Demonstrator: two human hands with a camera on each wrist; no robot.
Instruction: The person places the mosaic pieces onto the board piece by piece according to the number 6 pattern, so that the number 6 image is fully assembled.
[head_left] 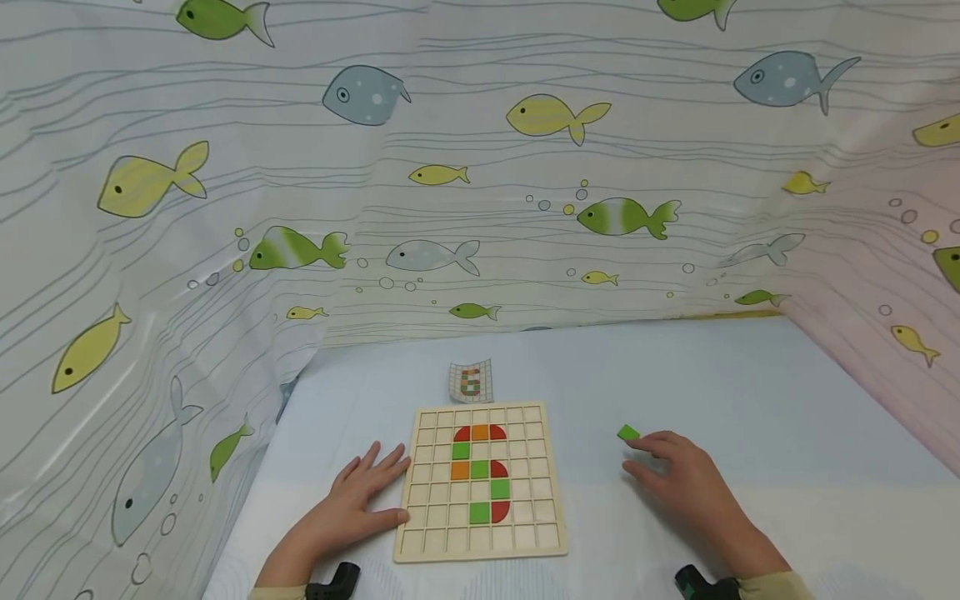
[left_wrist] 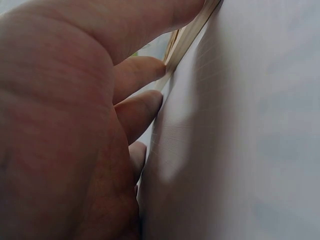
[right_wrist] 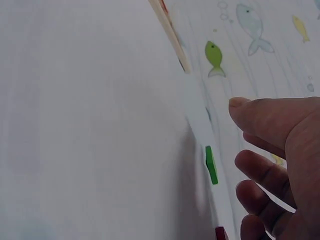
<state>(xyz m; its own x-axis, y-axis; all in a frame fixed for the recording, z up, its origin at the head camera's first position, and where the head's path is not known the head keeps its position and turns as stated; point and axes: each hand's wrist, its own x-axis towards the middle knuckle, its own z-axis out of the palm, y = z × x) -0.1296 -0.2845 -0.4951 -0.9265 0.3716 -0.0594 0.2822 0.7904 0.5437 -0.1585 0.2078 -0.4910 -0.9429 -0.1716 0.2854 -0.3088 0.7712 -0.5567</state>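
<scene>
A square wooden grid board (head_left: 480, 552) lies on the table, with several red, orange and green tiles set in its cells. My left hand (head_left: 358, 502) rests at the board's left side, fingers spread, with thumb and fingertips against the edge. In the left wrist view the same hand (left_wrist: 75, 115) touches the board's side. To the right of the board lies a loose green tile (head_left: 628, 432). My right hand (head_left: 686, 482) is over the table beside that tile, thumb and index finger apart. The right wrist view shows the green tile (right_wrist: 211, 165) on the table, outside the fingers.
A small pattern card (head_left: 471, 381) with a coloured grid design lies behind the board, its edges curled. Part of a dark red piece (right_wrist: 221, 233) shows at the bottom of the right wrist view. A fish-print curtain (head_left: 480, 167) hangs around the white table (head_left: 675, 375).
</scene>
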